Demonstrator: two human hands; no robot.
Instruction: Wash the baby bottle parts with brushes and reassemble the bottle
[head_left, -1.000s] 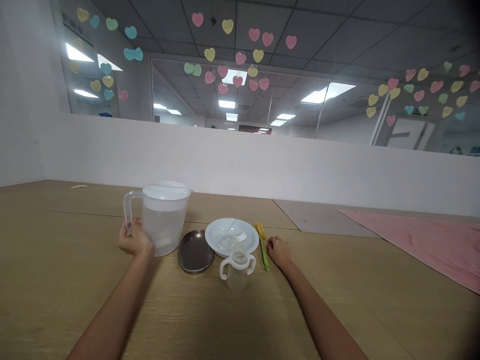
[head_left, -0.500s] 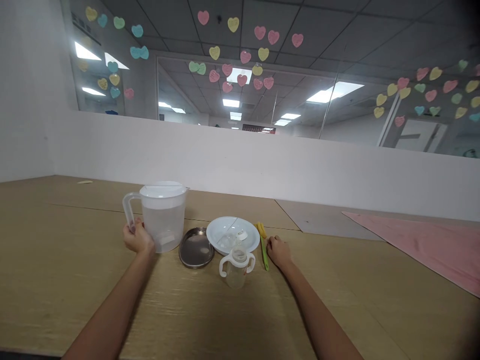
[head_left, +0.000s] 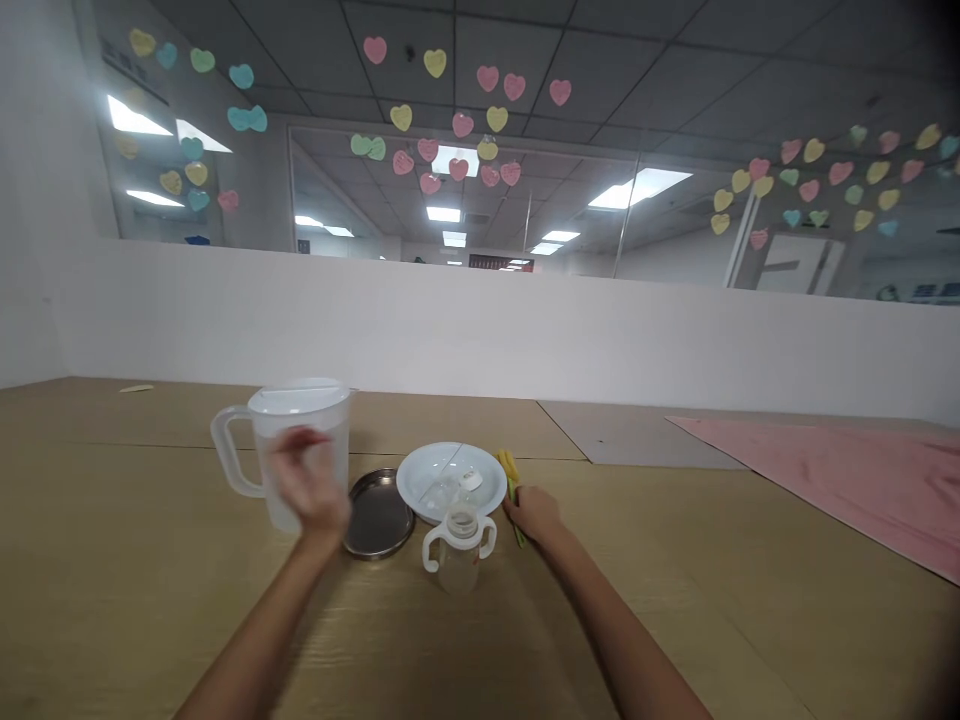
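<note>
The blurred left hand (head_left: 311, 480) looks open and grasps nothing, hanging before the clear plastic jug (head_left: 300, 415) at 11 o'clock. The relaxed right hand (head_left: 532, 515), unclenched, lies just beside a green-and-yellow bottle brush (head_left: 511, 490) at 1 o'clock. Between them stand a steel dish (head_left: 379, 535), white plate (head_left: 409, 490) and two-handled sippy cup (head_left: 459, 560).

1. One round white plate (head_left: 427, 478) lay mid-table.
2. One clear plastic pitcher with a white lid (head_left: 300, 412) stood left of the plate.
3. One round steel tray (head_left: 379, 514) lay just left of the plate.
4. One clear two-handled cup (head_left: 459, 550) stood just before the plate.
5. One yellow-green brush (head_left: 510, 480) lay just right of the plate.
6. Two bare hands were there: one left hand (head_left: 311, 480) and one right hand (head_left: 534, 513), on either side of the plate.
</note>
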